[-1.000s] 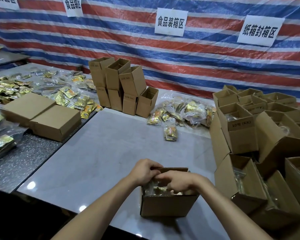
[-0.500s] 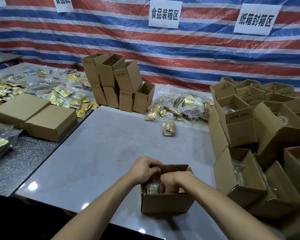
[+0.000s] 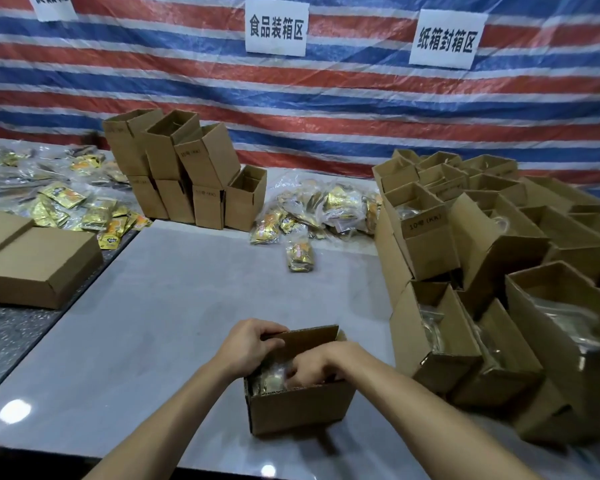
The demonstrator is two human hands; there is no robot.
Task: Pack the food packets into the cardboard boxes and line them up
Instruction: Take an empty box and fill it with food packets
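A small open cardboard box [image 3: 300, 408] stands on the grey table near the front edge. My left hand [image 3: 248, 348] grips its far-left rim and flap. Inside the box my right hand [image 3: 314, 367] reaches down, fingers curled on a clear bag of gold food packets [image 3: 271, 377]. More bagged packets [image 3: 326, 206] lie in a heap at the back of the table, with one bag [image 3: 300, 256] lying apart in front.
Empty open boxes [image 3: 184, 174] are stacked at the back left. Many open boxes with packets [image 3: 482, 271] crowd the right side. Two flat closed boxes [image 3: 39, 268] and loose gold packets [image 3: 66, 202] lie on the dark table at left.
My right hand has pushed deeper into the box, pressing the bag down. My left hand has kept its hold on the rim. The camera has tilted slightly.
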